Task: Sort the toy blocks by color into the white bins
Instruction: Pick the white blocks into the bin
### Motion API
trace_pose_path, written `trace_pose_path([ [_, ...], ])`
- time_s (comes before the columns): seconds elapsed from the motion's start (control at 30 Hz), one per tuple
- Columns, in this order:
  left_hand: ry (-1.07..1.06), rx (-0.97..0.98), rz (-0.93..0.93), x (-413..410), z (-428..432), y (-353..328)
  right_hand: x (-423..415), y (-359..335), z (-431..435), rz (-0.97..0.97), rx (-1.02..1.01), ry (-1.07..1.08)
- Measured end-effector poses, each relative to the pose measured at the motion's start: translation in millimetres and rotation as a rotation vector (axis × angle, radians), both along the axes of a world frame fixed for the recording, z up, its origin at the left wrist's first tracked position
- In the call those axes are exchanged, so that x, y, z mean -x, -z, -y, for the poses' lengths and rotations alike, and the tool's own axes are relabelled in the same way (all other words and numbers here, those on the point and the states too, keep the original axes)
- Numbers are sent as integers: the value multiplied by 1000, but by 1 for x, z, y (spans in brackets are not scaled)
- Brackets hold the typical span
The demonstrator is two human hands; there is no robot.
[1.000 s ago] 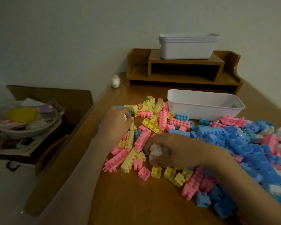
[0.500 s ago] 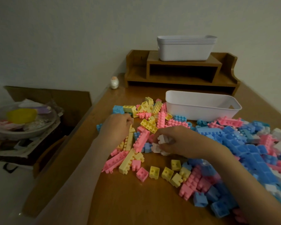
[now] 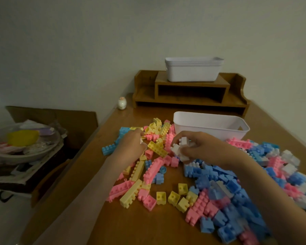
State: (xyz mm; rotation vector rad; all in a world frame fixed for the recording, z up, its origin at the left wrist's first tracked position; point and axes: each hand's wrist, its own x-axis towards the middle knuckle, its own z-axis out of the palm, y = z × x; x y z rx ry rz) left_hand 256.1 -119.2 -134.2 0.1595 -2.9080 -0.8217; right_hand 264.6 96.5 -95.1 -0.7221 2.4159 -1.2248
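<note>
A big heap of pink, yellow, blue and white toy blocks [image 3: 217,188] covers the wooden table [image 3: 148,225]. My right hand [image 3: 200,147] holds a cluster of white blocks [image 3: 180,149] just in front of the near white bin [image 3: 210,127]. My left hand [image 3: 132,144] rests in the yellow and pink blocks at the heap's left side, fingers curled; a small white piece shows at its fingertips. A stack of white bins [image 3: 193,69] stands on the wooden shelf [image 3: 189,92] at the back.
A small egg-shaped figure [image 3: 122,103] stands by the shelf's left end. Left of the table, a cardboard box [image 3: 60,117] and a bowl with clutter [image 3: 23,144] sit lower down. The table's left edge runs close to my left arm.
My right hand has lifted the white blocks away from me toward the near bin. My left hand moved slightly farther into the yellow blocks. The camera tilted up a little.
</note>
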Motion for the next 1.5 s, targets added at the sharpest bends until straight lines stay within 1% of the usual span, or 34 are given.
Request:
trace_pose_path([
  [0.07, -17, -1, -3, 2, -2, -2, 2, 0, -6, 63, 42, 42],
  [0.17, -34, -10, -76, 4, -6, -7, 4, 2, -13, 122, 82, 105],
  [0.27, -13, -23, -122, 4, -14, -16, 7, 3, -18, 95, 118, 196],
  [0.33, 17, -77, -157, 3, -24, -24, 9, 1, -22, 75, 146, 221],
  [0.4, 103, -139, -188, 5, -38, -34, 13, -2, -25, 55, 174, 231],
  [0.47, 214, -201, -138, 10, -54, -42, 18, -7, -26, 11, 175, 260],
  [0.53, 299, -333, 23, 16, -69, -50, 25, -12, -27, -55, 158, 315],
  [0.6, 398, -531, 216, 25, -82, -57, 35, -17, -31, -127, 160, 369],
  [0.67, 472, -601, 288, 35, -93, -61, 48, -20, -35, -182, 141, 396],
  [0.77, 472, -579, 252, 52, -106, -61, 66, -19, -37, -233, 79, 435],
  [0.87, 423, -612, 213, 69, -112, -57, 79, -16, -38, -279, 48, 489],
  [1.0, 404, -579, 201, 87, -114, -50, 90, -9, -45, -229, 76, 479],
  [1.1, 329, -615, 147, 97, -113, -43, 99, -3, -54, -252, -3, 527],
  [1.13, 296, -593, 114, 100, -112, -40, 102, -1, -57, -271, -46, 559],
  [1.2, 249, -459, 44, 105, -111, -38, 108, 2, -63, -297, -93, 593],
  [1.27, 271, -285, 27, 107, -114, -37, 111, 6, -65, -321, -131, 560],
  [1.33, 311, -98, 53, 108, -118, -37, 112, 12, -63, -323, -201, 497],
  [1.37, 319, -49, 74, 110, -120, -37, 112, 15, -62, -322, -245, 466],
  [1.43, 325, -40, 123, 112, -121, -36, 112, 18, -60, -324, -313, 422],
  [1.5, 336, -22, 144, 112, -121, -37, 109, 17, -60, -327, -324, 392],
])
